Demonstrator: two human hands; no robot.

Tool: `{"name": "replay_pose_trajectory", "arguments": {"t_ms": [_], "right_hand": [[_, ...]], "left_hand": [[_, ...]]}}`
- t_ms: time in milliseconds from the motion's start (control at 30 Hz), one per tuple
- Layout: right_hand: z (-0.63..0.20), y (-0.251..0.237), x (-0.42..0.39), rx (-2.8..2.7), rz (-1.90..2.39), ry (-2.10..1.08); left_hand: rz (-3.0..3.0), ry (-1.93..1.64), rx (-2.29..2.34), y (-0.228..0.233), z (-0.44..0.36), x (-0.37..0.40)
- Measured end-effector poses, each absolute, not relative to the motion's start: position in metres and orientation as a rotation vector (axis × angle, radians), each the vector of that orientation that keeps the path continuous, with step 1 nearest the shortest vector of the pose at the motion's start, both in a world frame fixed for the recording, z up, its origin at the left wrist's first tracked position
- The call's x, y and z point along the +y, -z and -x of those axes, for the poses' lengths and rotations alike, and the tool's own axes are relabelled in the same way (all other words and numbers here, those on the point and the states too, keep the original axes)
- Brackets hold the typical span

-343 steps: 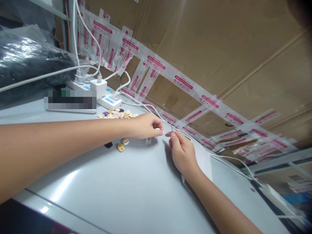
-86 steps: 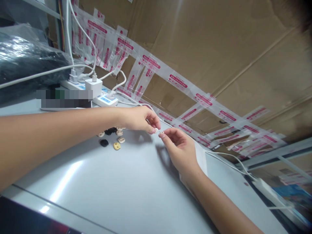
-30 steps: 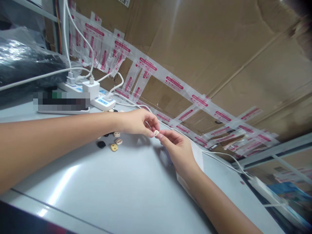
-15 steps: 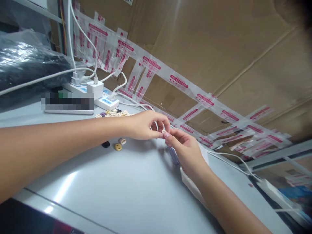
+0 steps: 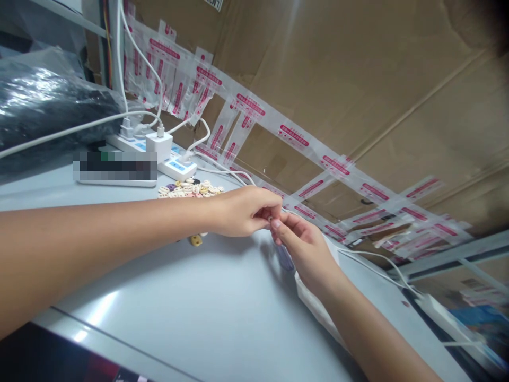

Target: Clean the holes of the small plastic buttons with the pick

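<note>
Both forearms reach in over the grey desk [image 5: 207,313] and meet near its far edge, the left hand [image 5: 242,212] curled knuckles-up and the right hand [image 5: 308,249] palm-up just beside it. Their fingers [image 5: 278,225] press together on a small button [image 5: 270,218], mostly hidden between the tips. A heap of buttons [image 5: 191,188] lies behind the left wrist, near the power strip [image 5: 175,167].

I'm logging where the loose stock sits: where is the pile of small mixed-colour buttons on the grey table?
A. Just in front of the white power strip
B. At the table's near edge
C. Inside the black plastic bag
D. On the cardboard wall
A: the pile of small mixed-colour buttons lies on the grey table just in front of the white power strip.
</note>
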State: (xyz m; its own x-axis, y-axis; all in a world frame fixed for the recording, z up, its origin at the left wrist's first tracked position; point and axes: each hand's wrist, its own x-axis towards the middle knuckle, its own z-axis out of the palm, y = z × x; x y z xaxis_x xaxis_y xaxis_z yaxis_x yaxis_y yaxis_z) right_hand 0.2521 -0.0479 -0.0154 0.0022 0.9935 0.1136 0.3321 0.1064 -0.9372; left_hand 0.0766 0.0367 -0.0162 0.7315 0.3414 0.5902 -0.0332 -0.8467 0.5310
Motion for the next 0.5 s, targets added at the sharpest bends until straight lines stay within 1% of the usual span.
{"name": "replay_pose_trajectory", "arguments": {"t_ms": [200,333,433,500], "right_hand": [[-0.251,0.015,-0.048,-1.501,1.338,-0.941],[-0.250,0.011,-0.047,-1.503,1.396,-0.852],[-0.257,-0.008,-0.051,-1.622,1.591,-0.639],[-0.266,-0.026,-0.059,-1.879,1.783,-0.428]], "left_hand": [[-2.398,-0.979,0.257,0.013,-0.076,0.035],[-2.449,-0.950,0.314,0.013,-0.071,0.038],[-2.463,-0.927,0.463,0.012,-0.066,0.041],[-2.492,-0.927,0.537,0.011,-0.064,0.042]]}}
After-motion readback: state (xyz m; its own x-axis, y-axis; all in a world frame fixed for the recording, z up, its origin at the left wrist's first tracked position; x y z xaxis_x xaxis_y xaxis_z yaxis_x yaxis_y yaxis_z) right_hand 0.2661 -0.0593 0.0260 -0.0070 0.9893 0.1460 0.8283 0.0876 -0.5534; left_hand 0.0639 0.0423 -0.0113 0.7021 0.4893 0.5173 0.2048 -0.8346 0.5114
